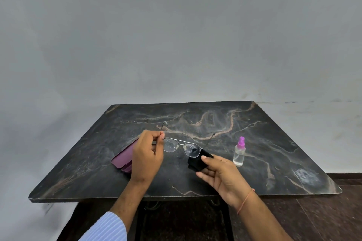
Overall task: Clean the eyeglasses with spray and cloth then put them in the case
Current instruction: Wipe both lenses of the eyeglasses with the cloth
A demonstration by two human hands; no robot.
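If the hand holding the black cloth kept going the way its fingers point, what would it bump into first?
Probably the eyeglasses. The right hand points up and left with the black cloth, already next to the nearer lens. Depth is hard to judge from one view.

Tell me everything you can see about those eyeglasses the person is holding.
The eyeglasses have a thin silvery metal frame with a double bridge and clear teardrop lenses, speckled with what look like droplets. Both temples are unfolded and point away from the person. They are held above the dark marble table, roughly level. The left hand pinches the frame at one hinge; the right hand presses a black cloth against the other lens.
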